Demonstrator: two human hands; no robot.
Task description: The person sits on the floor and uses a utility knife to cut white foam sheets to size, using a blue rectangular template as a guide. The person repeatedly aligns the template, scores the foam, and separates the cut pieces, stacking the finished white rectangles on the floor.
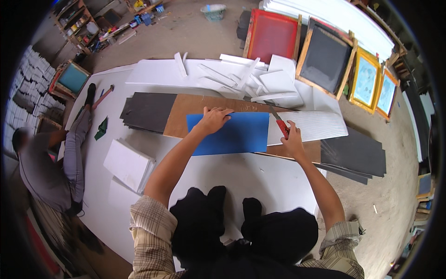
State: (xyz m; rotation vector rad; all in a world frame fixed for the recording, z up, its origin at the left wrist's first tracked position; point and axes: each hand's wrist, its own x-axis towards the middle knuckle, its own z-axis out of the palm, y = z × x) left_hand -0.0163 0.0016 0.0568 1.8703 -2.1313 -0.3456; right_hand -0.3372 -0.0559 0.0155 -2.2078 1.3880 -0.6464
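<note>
A broad, smooth white sheet (292, 186) spreads on the ground under and around both hands. On it, dark grey flat sheets (353, 151), matte and stacked with uneven edges, show well to the left of the left hand and well to the right of the right hand. Between them lies a brown flat board (180, 104) with a scuffed surface, reaching beneath and beyond both hands. A white sheet with fine ribs and a rounded outer end (320, 125) lies just beyond and to the right of the right hand.

The blue rectangular sheet (237, 135) lies flat on the brown board, under the left hand and left of the right hand. It is plain, even in colour and smooth, with straight edges; its long axis runs left to right across the person's front, its short edges pointing away from the body.

The left hand (214, 120) presses down, fingers spread, at the blue sheet's far edge. The right hand (292, 139) is closed around a red-handled cutter knife with a slim metal blade (282, 128). The blade points away and leftward, near the blue sheet's far right corner; whether they touch, I cannot tell.
</note>
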